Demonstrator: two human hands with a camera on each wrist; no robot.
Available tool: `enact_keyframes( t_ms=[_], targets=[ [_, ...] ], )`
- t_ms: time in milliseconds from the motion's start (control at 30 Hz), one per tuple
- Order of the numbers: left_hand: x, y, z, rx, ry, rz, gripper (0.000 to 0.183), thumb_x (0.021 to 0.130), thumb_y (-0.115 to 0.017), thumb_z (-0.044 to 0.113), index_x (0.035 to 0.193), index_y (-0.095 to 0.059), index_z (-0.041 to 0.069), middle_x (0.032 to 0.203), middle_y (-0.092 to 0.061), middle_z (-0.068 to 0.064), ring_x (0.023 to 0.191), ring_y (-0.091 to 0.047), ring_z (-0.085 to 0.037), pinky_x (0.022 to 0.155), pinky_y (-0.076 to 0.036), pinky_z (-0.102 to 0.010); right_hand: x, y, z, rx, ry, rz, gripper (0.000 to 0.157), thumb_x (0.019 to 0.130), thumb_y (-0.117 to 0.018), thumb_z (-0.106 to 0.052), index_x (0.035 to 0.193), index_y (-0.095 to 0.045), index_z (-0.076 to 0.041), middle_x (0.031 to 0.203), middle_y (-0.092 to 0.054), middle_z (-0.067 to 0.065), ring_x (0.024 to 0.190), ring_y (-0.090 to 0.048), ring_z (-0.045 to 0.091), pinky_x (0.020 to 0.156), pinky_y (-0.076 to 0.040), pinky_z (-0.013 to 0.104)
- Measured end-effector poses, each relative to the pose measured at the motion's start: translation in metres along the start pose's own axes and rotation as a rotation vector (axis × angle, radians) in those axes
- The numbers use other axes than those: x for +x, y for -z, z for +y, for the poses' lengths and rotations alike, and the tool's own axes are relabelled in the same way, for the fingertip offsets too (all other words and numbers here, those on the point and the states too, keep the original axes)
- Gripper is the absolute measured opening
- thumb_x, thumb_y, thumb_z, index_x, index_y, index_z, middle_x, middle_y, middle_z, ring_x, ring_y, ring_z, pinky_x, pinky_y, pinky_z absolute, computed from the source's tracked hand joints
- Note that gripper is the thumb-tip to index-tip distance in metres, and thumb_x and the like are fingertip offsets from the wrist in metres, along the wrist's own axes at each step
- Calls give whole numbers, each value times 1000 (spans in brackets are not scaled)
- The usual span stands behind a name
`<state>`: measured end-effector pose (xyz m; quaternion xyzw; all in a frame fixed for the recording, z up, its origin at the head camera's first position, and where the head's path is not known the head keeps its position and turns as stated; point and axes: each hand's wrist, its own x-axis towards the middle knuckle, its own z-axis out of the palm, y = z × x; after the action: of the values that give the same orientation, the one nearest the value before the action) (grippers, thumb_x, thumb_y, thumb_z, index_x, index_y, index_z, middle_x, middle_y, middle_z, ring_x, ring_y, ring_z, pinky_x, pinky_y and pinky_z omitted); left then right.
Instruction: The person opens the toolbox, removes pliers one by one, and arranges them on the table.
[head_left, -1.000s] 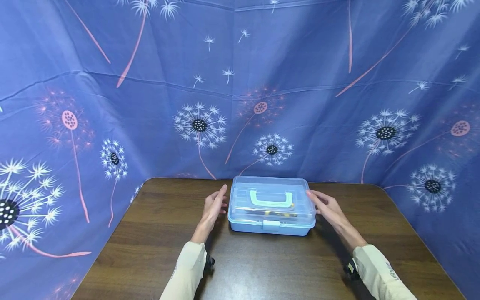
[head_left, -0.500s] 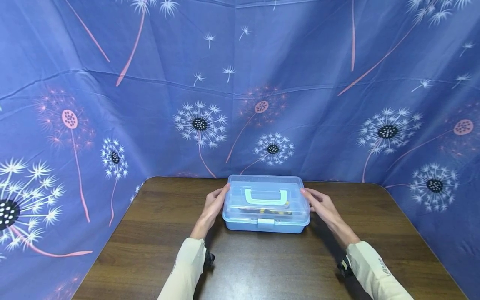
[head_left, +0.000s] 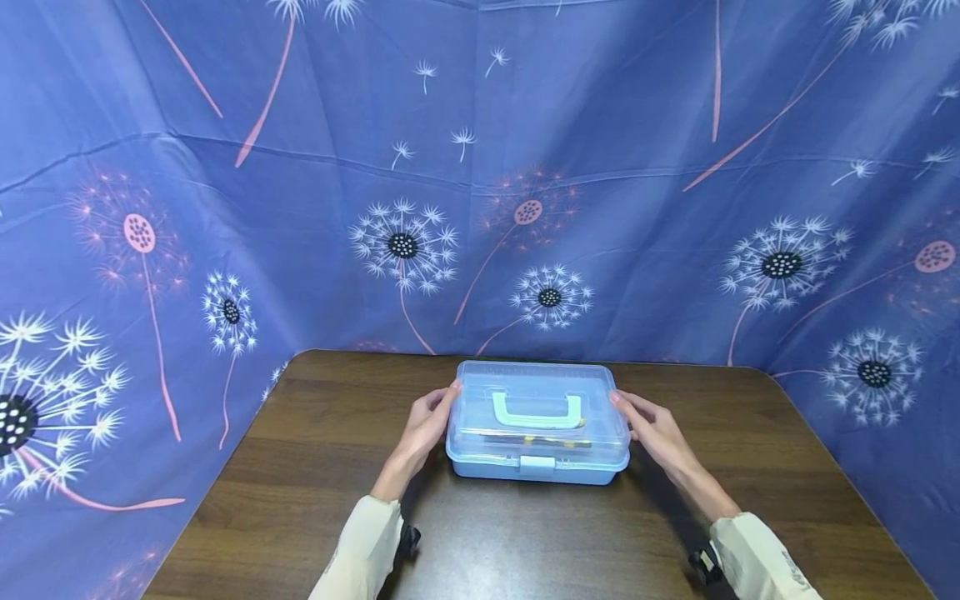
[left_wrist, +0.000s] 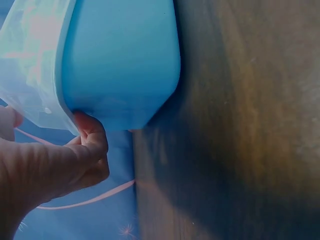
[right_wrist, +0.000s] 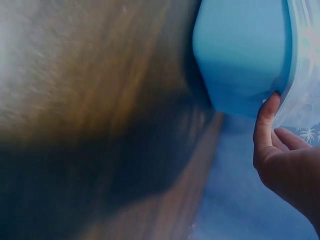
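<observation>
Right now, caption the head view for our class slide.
Left hand and right hand hold opposite ends of a lidded blue box.

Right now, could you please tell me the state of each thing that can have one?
Box, upright
Lid, closed
Handle, folded down on the lid
Latch, down at the front; locking unclear
Contents, blurred behind the lid
Left hand, gripping the box's left end
Right hand, gripping its right end

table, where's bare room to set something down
Bare table lies in front of the box, between the sleeves, and outside the left hand and right hand toward each edge. Crowded: the box's ends, where both hands hold it.
</observation>
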<state>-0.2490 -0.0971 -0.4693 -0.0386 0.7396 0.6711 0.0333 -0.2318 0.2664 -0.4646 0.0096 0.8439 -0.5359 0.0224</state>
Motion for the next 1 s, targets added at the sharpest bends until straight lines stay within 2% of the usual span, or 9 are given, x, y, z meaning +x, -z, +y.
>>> enact_keyframes(
  t_ms=[67,233,300,533,767,833,1000],
  targets=[
    [-5,0,-1,16,-3,5,69,85,-56,62,124,-60,6,102,-65,-9,86,-60,-17,72,-51,-31,-5,-1,1,-3,-4,6,70,93,-48,-55,141,-43,-5,133,-52,20,102,-60,21,78,-50,28],
    [-16,1,-4,46,-13,36,74,84,-57,63,126,-58,2,112,-63,-10,100,-57,-19,90,-46,-36,-17,-4,1,16,-11,10,68,93,-49,-54,141,-44,-6,133,-53,18,99,-61,21,77,-51,29],
    [-20,1,-5,52,-20,46,73,84,-58,62,126,-58,2,111,-63,-10,101,-57,-19,92,-45,-36,-21,-4,1,19,-11,10,67,93,-49,-53,141,-43,-6,133,-52,18,99,-62,21,77,-51,28],
    [-35,2,-4,66,-43,44,67,88,-55,57,124,-59,1,104,-62,-9,93,-57,-18,81,-47,-31,-33,-6,-2,-1,-22,19,68,94,-47,-53,141,-42,-5,139,-47,18,104,-59,23,78,-49,27],
    [-42,2,-4,50,-19,23,67,88,-56,56,126,-56,0,104,-61,-11,90,-57,-18,76,-49,-30,-42,-7,-1,-24,-23,40,67,94,-47,-54,140,-45,-7,139,-48,15,114,-52,24,80,-49,25],
    [-48,3,1,45,-10,17,66,90,-56,53,127,-56,-1,102,-61,-11,88,-57,-18,74,-49,-30,-45,-8,-1,-9,-20,40,65,94,-48,-53,140,-45,-7,139,-47,15,117,-51,25,81,-49,26],
    [-55,4,1,44,7,18,67,89,-56,54,127,-54,-1,102,-61,-11,87,-57,-17,72,-49,-29,-50,-9,-2,-1,-25,26,65,94,-47,-55,141,-44,-10,142,-45,14,122,-47,26,84,-47,25]
  ],
)
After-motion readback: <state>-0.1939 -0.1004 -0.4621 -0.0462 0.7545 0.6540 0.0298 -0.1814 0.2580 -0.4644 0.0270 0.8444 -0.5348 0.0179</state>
